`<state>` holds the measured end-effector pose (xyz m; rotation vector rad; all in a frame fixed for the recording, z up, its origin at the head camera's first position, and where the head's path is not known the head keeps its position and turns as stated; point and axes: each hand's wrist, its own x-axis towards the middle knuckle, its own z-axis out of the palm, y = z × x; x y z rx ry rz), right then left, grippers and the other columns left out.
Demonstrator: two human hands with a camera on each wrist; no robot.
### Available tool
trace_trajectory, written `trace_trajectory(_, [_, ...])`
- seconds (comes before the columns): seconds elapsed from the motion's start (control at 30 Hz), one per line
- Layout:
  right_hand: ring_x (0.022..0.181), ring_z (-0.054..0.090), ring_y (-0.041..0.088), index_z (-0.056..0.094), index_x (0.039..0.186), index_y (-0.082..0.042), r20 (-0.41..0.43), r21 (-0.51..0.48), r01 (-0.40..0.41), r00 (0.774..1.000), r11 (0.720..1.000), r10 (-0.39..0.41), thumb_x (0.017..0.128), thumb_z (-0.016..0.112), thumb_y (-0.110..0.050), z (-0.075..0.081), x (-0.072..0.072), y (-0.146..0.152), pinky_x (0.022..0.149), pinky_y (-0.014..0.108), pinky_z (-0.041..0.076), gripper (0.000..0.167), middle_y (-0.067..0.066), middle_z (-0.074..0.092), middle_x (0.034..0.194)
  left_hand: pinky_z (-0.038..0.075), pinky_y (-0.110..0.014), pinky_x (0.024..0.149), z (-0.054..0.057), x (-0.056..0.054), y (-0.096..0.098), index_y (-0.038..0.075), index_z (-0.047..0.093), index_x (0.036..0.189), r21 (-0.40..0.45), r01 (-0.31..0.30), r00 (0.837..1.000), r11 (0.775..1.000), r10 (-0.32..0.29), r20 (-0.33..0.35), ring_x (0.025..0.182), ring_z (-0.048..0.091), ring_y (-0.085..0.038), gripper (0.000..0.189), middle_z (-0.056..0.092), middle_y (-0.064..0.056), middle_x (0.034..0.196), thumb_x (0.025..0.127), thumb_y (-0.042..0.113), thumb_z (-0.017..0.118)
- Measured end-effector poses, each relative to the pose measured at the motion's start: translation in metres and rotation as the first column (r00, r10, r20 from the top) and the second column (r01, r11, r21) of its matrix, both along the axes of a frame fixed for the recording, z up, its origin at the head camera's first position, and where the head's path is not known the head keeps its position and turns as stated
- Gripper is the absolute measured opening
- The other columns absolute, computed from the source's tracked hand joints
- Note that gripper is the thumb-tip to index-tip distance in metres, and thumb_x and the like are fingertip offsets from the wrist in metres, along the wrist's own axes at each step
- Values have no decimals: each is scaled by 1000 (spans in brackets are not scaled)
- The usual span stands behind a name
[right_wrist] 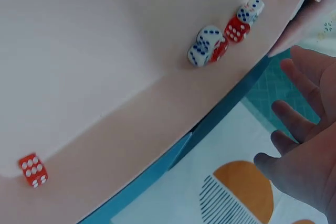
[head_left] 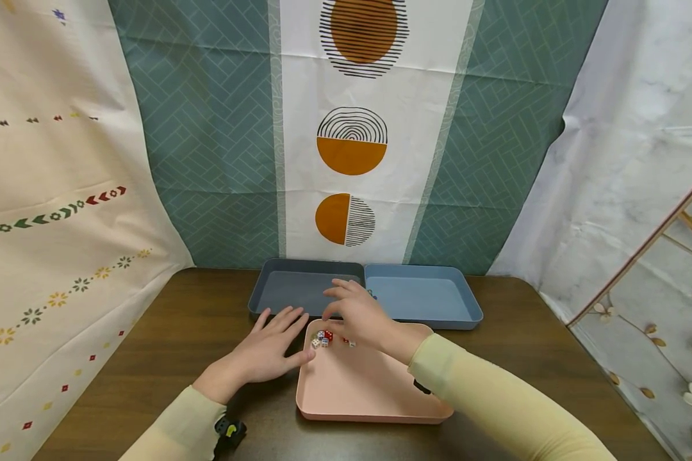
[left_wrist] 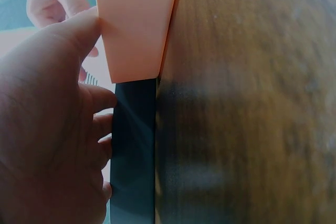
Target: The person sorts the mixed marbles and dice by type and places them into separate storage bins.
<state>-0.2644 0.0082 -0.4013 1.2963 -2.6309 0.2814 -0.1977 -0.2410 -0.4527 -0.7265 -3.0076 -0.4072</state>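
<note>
Several small dice (head_left: 325, 339), some white with blue dots and some red with white dots, sit in the far left corner of a pink tray (head_left: 357, 394). A single red die (right_wrist: 33, 170) is apart from the cluster in the right wrist view. My right hand (head_left: 360, 314) hovers over the tray's far side with loosely bent fingers. Nothing shows in its grasp, though part of the tray is hidden below it. My left hand (head_left: 273, 349) lies spread beside the tray's left edge, its thumb at the rim, where the left wrist view shows the thumb touching the tray's wall.
Behind the pink tray stand a dark grey tray (head_left: 291, 291) and a blue tray (head_left: 423, 298), side by side. Small dark bits (head_left: 372, 294) show in the blue tray's left part. Everything stands on a brown wooden table (head_left: 184, 333), with patterned cloths hanging around it.
</note>
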Motion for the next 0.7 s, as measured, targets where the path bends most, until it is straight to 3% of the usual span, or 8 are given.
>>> trace_trajectory(0.3, [160, 40, 33, 88, 110, -20, 21, 59, 3, 1000, 998, -4, 99, 87, -30, -10, 3, -14, 132, 55, 26, 15, 8, 64, 155, 4, -71, 131, -1, 0, 0, 7, 37, 173, -1, 3, 1000, 1000, -3, 2, 167, 21, -40, 93, 30, -16, 179, 109, 74, 45])
trace_trajectory(0.7, [160, 41, 31, 88, 105, -22, 1, 136, 31, 999, 990, -32, 101, 85, -35, -22, -3, -25, 131, 54, 29, 14, 4, 64, 155, 4, -72, 130, 2, 2, -1, 5, 37, 172, 7, 7, 1000, 1000, -7, 10, 167, 21, -42, 92, 30, -17, 179, 110, 72, 47])
